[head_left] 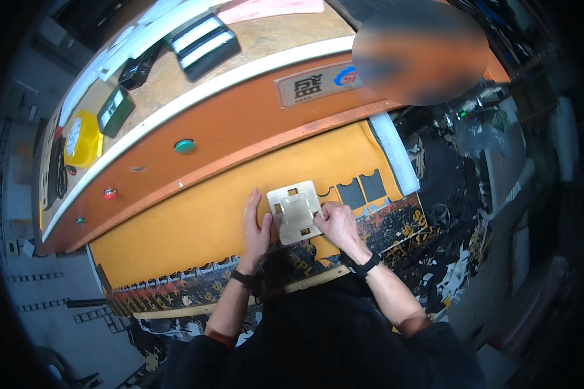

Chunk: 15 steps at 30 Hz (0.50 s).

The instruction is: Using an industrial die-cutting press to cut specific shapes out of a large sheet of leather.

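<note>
A pale, flat plate with rounded corners and several small rectangular openings, like a cutting die point(294, 212), rests on a yellow-orange sheet point(182, 217) that looks like leather. The bent fingers of my right hand point(339, 225) grip the plate's right edge. On the plate's other side, my left hand point(257, 232) lies open with fingers stretched, its thumb close to the left edge; whether it touches cannot be made out. Dark cut-out gaps point(352, 194) show in the sheet to the right of the plate. Scalloped cut edges run along the sheet's near side.
Beneath the sheet lies a worn dark board point(396, 223). An orange machine beam point(240, 129) with a green button point(184, 146) and a red button point(110, 194) spans the far side. Above it stand a dark box point(204, 47) and a yellow tape roll point(83, 139). Dark scraps point(444, 214) pile at right.
</note>
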Tool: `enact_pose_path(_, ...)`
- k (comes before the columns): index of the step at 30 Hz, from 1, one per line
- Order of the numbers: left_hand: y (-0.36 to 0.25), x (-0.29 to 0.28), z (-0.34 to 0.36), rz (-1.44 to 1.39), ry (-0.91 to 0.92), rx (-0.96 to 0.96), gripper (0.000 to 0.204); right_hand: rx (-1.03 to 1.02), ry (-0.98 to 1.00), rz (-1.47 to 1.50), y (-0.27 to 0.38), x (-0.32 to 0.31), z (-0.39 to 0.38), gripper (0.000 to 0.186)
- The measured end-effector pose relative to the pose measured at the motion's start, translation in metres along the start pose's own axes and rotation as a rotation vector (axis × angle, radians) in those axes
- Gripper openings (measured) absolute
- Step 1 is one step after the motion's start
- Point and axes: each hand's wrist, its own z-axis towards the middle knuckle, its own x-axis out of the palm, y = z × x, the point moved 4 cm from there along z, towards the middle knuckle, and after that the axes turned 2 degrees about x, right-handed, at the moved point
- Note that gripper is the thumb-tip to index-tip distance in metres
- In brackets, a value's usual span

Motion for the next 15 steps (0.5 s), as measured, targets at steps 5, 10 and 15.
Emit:
enact_pose_path(5, -0.021, -0.007, -0.007, 0.268, 0.17, -0.045, 0.086, -0.051, -0.007, 0.035, -0.006, 0.013, -0.018, 0.025)
enact_pose_path(10, -0.026, 0.0, -0.016, 0.357, 0.238, -0.03, 0.1, 0.156, -0.095, 0.032, -0.024, -0.034, -0.011, 0.029)
enact_pose_path(15, -0.014, 0.008, -0.024, 0.344, 0.186, 0.008, 0.103, 0.352, 0.01, -0.11, -0.035, -0.04, -0.007, 0.057)
